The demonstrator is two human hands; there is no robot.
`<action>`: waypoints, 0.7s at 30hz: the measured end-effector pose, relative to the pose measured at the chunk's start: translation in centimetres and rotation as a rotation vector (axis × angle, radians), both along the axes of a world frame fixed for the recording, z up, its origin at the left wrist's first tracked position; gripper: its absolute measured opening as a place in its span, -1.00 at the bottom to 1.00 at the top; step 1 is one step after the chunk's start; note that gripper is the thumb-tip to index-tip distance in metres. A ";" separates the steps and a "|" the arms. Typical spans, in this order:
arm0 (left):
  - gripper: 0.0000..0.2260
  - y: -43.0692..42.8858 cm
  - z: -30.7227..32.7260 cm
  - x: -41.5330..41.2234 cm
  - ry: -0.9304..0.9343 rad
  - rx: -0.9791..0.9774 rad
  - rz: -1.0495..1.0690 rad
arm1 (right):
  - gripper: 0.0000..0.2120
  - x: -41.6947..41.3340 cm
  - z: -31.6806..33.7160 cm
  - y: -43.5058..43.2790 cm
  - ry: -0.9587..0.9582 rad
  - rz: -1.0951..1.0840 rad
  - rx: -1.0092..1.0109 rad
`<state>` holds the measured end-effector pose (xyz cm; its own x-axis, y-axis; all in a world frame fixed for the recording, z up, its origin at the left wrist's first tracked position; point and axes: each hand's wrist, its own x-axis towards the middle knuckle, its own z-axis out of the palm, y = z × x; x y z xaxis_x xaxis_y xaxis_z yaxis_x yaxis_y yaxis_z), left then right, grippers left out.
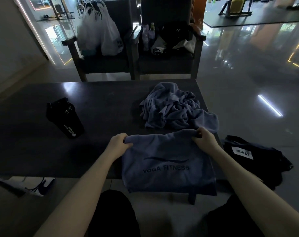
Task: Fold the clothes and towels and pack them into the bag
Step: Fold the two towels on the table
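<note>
From the head view, the left hand (118, 142) and right hand (204, 137) each pinch a top corner of a blue towel (167, 166) printed "YOGA FITNESS", which hangs over the near edge of the dark table (102, 106). A crumpled blue towel (172, 108) lies just behind it, a black bottle (65, 118) stands to the left, and a black bag (252, 158) sits on the floor at right

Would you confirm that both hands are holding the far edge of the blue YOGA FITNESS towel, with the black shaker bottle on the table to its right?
Not quite: the black shaker bottle is on the table to the left of the YOGA FITNESS towel, as the head view shows. The rest holds: the left hand and right hand grip its far edge.
</note>
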<state>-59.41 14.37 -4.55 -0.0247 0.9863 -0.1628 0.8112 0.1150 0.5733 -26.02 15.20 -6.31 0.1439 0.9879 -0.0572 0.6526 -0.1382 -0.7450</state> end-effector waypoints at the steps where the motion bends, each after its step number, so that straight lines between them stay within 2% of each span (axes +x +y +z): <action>1: -0.87 0.0 0.2 0.0 -0.008 0.010 0.004 | -0.85 -0.2 0.0 0.1 0.060 -0.023 -0.018; 3: -0.88 -0.1 0.4 0.2 -0.020 0.030 0.009 | -0.77 -0.5 0.0 0.5 0.223 -0.061 -0.075; 5: -0.88 -0.1 0.7 0.3 -0.018 0.042 0.011 | -0.81 -0.8 0.2 0.7 0.311 -0.065 -0.104; 7: -0.87 0.0 0.8 0.1 -0.019 0.054 0.020 | -0.90 -0.9 0.6 0.7 0.309 -0.078 -0.094; 10: -0.86 0.4 1.1 -0.4 -0.038 0.073 0.071 | -0.79 -0.9 1.2 1.0 0.340 -0.138 0.037; 12: -0.86 0.9 1.3 -0.6 -0.061 0.077 0.114 | -0.83 -0.7 1.4 1.7 0.368 -0.192 0.103; 17: -0.86 2.1 1.1 -0.4 -0.046 0.072 0.168 | -0.85 -1.1 1.1 3.4 0.351 -0.232 0.143; 21: -0.89 3.8 1.2 -0.2 -0.033 0.112 0.186 | -0.83 -1.0 1.4 5.1 0.251 -0.234 0.147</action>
